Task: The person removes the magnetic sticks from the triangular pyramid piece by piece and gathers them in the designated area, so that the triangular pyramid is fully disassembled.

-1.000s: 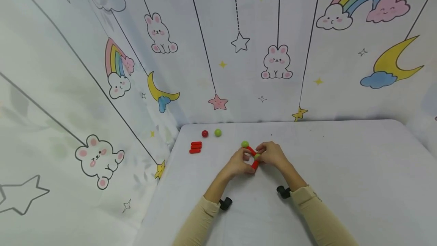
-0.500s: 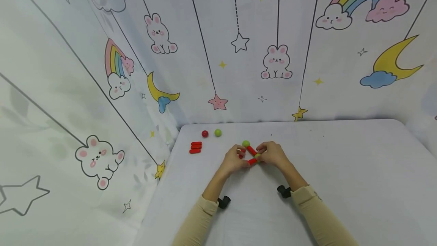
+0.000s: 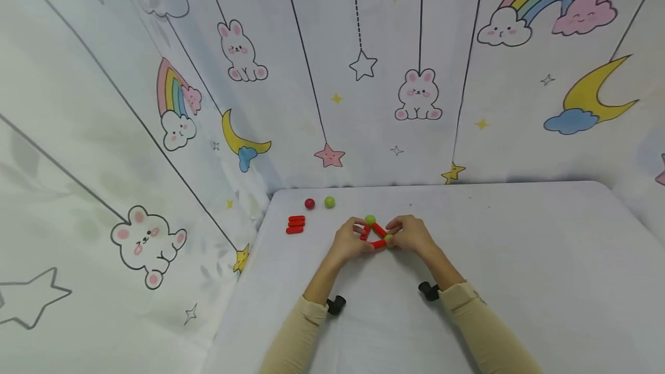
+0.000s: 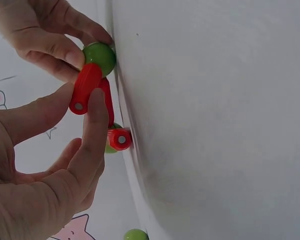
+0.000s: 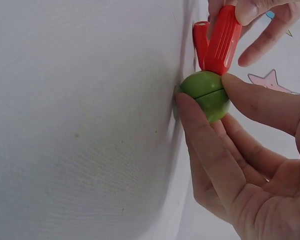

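**Left hand (image 3: pixel 349 241) on the front red rod (image 3: pixel 377 245), right hand (image 3: pixel 413 234) on the near green ball (image 3: pixel 389 240)**

At far left we see a cartoon-print cloth (image 3: pixel 62 212), which also hangs behind the white table (image 3: pixel 519 276). Near the table's left edge lie three short red rods (image 3: pixel 296 224), side by side; just beyond them sit a red ball (image 3: pixel 309 204) and, to its right, a loose green ball (image 3: pixel 329 202).

Next comes the left hand, its thumb and index finger pinching the front red rod; in the left wrist view we see a silvery dot on that rod's free end. Beyond these fingers, the left-side red rod (image 3: pixel 366 231) slants up to the far green ball (image 3: pixel 370 219); we cannot tell whether the hand touches it. From the far green ball, the diagonal red rod (image 3: pixel 379 230) runs to the near green ball, which the front red rod also meets.

The right hand pinches the near green ball between thumb and index finger; we see a seam across it. Farthest right is a beige sleeve (image 3: pixel 483 328).
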The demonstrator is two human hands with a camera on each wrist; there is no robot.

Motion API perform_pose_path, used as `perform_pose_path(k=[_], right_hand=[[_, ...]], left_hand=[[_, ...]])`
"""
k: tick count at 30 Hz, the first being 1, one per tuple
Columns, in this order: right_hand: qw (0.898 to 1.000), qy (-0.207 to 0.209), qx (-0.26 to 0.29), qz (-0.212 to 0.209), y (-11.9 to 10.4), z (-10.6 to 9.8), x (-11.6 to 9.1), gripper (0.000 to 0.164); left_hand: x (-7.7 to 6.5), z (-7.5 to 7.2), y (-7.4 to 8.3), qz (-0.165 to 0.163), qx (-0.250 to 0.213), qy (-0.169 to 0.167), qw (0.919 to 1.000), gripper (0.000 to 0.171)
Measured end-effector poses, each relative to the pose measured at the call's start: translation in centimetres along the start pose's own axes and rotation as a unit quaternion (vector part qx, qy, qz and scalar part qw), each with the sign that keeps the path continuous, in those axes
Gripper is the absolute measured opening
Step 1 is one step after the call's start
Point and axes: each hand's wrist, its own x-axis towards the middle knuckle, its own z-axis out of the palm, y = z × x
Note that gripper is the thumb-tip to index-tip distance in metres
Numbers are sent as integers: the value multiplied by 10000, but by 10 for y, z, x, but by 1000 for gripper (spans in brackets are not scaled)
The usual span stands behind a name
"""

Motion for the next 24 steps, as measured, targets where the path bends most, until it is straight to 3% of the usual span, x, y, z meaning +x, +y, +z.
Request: perform_pose_path(k=[8, 14, 24], right_hand=[[9999, -98, 10, -19, -3, 3, 1, 30], [9999, -108, -7, 58, -1, 0, 3, 31], [9999, -135, -19, 49, 0, -1, 0, 33]], left_hand=[[0, -10, -3, 48, 174, -18, 9998, 64], [-4, -33, -4, 54, -101, 52, 9999, 64], [-8, -60, -15, -233, -434, -80, 9988, 65]])
